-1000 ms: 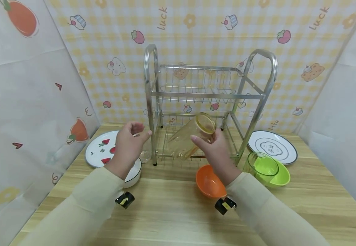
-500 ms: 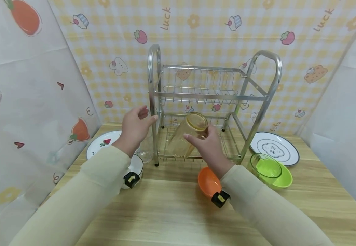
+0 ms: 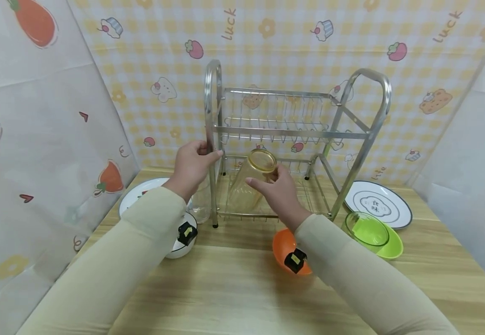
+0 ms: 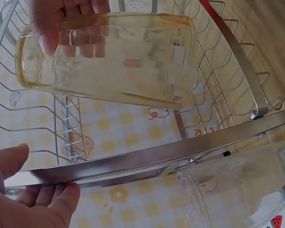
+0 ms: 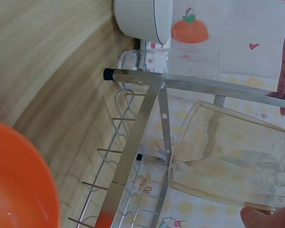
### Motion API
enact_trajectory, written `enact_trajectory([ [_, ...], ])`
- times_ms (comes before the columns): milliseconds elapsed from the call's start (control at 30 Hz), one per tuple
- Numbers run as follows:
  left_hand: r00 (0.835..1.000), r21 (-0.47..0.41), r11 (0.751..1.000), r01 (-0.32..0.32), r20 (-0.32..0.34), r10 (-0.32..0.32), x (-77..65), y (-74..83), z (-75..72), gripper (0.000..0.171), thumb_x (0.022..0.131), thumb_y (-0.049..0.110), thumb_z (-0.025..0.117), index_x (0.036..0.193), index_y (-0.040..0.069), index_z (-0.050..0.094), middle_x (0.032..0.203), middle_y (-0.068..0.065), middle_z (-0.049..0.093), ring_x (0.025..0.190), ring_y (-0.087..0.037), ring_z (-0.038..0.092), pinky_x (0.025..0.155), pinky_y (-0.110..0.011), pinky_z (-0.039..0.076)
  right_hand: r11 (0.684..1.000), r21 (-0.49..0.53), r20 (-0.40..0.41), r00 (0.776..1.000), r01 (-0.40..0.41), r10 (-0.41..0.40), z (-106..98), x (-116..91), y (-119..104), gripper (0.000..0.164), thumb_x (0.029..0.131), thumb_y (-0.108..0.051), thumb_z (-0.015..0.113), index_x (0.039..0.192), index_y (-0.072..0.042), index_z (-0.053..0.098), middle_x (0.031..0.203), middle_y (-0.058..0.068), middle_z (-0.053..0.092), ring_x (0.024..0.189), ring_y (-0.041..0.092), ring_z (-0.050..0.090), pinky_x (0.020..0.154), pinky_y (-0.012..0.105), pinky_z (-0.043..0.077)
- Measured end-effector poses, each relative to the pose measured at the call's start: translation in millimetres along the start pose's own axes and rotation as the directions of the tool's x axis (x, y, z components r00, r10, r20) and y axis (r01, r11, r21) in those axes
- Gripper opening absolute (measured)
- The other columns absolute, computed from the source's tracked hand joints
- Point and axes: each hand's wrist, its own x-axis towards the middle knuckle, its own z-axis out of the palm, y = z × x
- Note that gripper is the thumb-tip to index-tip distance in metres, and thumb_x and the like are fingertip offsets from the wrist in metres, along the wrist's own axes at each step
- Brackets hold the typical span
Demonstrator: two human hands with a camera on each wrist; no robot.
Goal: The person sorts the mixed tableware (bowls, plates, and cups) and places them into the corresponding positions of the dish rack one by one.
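Observation:
An amber drinking glass (image 3: 244, 193) is upside down and slightly tilted, its base up, at the lower tier of the metal dish rack (image 3: 293, 132). My right hand (image 3: 282, 193) holds this glass near its base, thumb in front. In the left wrist view, the fingers of the right hand (image 4: 69, 21) show through the glass wall. My left hand (image 3: 192, 170) grips the rack's left front post (image 4: 133, 154), thumb on one side and fingers on the other. Just outside that post stands a clear glass (image 3: 200, 207), partly covered by the left forearm.
Left of the rack are a white bowl (image 3: 177, 253) and a fruit-patterned plate (image 3: 131, 197). An orange bowl (image 3: 282, 244) sits in front, partly behind the right sleeve. To the right are a green-tinted glass (image 3: 366, 232), a lime bowl (image 3: 395, 246) and a white plate (image 3: 399, 211).
My left hand has moved right and up to the rack post and now grips it. The right hand has carried the amber glass left, tipping it more upright.

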Motion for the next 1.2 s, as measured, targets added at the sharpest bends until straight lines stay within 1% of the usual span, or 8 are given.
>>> enact_trajectory([
  [133, 1.000, 0.036, 0.999, -0.009, 0.001, 0.009, 3.8, -1.1, 0.1, 0.030, 0.096, 0.015, 0.059, 0.120, -0.004, 0.059, 0.109, -0.013, 0.056, 0.103, -0.024, 0.052, 0.090, -0.037, 0.045, 1.000, -0.004, 0.008, 1.000, -0.017, 0.017, 5, 7, 1, 0.065, 0.081, -0.035, 0.078, 0.129, -0.008, 0.044, 0.129, 0.006, 0.052, 0.122, 0.021, 0.047, 0.102, 0.044, 0.042],
  [233, 0.999, 0.063, 0.998, -0.030, 0.015, 0.029, 6.5, -2.7, -0.8, 0.024, 0.097, 0.014, 0.059, 0.114, -0.003, 0.061, 0.101, -0.012, 0.057, 0.099, -0.024, 0.053, 0.087, -0.036, 0.044, 1.000, -0.005, 0.014, 1.000, -0.024, 0.025, 8, 11, 0, 0.066, 0.081, -0.035, 0.078, 0.130, -0.008, 0.043, 0.129, 0.007, 0.052, 0.122, 0.021, 0.048, 0.101, 0.044, 0.042],
  [333, 0.998, 0.099, 0.994, -0.056, 0.042, 0.052, 9.6, -5.0, -2.6, 0.021, 0.096, 0.015, 0.060, 0.109, -0.002, 0.063, 0.098, -0.012, 0.060, 0.098, -0.024, 0.056, 0.089, -0.037, 0.044, 1.000, 0.000, 0.016, 1.000, -0.026, 0.026, 11, 14, 0, 0.067, 0.081, -0.034, 0.078, 0.130, -0.007, 0.042, 0.128, 0.007, 0.052, 0.121, 0.022, 0.048, 0.101, 0.045, 0.042],
  [467, 0.995, 0.139, 0.987, -0.075, 0.074, 0.065, 12.4, -6.9, -5.6, 0.022, 0.096, 0.016, 0.061, 0.109, -0.001, 0.064, 0.100, -0.014, 0.064, 0.100, -0.024, 0.056, 0.094, -0.040, 0.042, 1.000, 0.021, 0.025, 1.000, -0.020, 0.019, 15, 20, 1, 0.063, 0.082, -0.029, 0.078, 0.129, -0.006, 0.042, 0.126, 0.008, 0.051, 0.121, 0.022, 0.048, 0.102, 0.044, 0.041],
  [567, 0.994, 0.158, 0.984, -0.078, 0.089, 0.064, 13.2, -6.5, -7.7, 0.022, 0.096, 0.016, 0.060, 0.109, -0.001, 0.064, 0.101, -0.015, 0.064, 0.100, -0.024, 0.054, 0.094, -0.041, 0.042, 0.999, 0.026, 0.039, 0.999, -0.022, 0.021, 17, 24, 2, 0.061, 0.082, -0.026, 0.077, 0.128, -0.005, 0.042, 0.126, 0.009, 0.050, 0.121, 0.023, 0.048, 0.103, 0.044, 0.040],
  [767, 0.991, 0.190, 0.978, -0.082, 0.116, 0.061, 14.1, -4.3, -10.2, 0.022, 0.097, 0.016, 0.059, 0.109, 0.000, 0.064, 0.106, -0.015, 0.065, 0.102, -0.025, 0.054, 0.095, -0.043, 0.042, 0.999, -0.013, 0.072, 0.996, -0.051, 0.052, 20, 32, 7, 0.062, 0.083, -0.027, 0.077, 0.131, -0.006, 0.043, 0.132, 0.010, 0.049, 0.126, 0.025, 0.044, 0.105, 0.045, 0.038],
  [933, 0.991, 0.211, 0.974, -0.085, 0.123, 0.060, 14.6, -3.2, -11.3, 0.022, 0.097, 0.017, 0.060, 0.109, -0.001, 0.063, 0.107, -0.015, 0.066, 0.102, -0.026, 0.055, 0.096, -0.044, 0.042, 0.996, -0.047, 0.111, 0.991, -0.074, 0.078, 24, 40, 14, 0.064, 0.084, -0.027, 0.076, 0.133, -0.005, 0.042, 0.135, 0.011, 0.048, 0.128, 0.027, 0.044, 0.106, 0.046, 0.038],
  [1200, 0.991, 0.210, 0.975, -0.077, 0.124, 0.051, 14.8, -2.2, -11.6, 0.020, 0.096, 0.015, 0.061, 0.107, -0.001, 0.064, 0.103, -0.016, 0.067, 0.098, -0.025, 0.055, 0.092, -0.043, 0.042, 0.995, -0.060, 0.120, 0.989, -0.079, 0.086, 30, 45, 23, 0.062, 0.084, -0.022, 0.076, 0.131, -0.004, 0.042, 0.131, 0.013, 0.048, 0.124, 0.028, 0.044, 0.105, 0.047, 0.038],
])
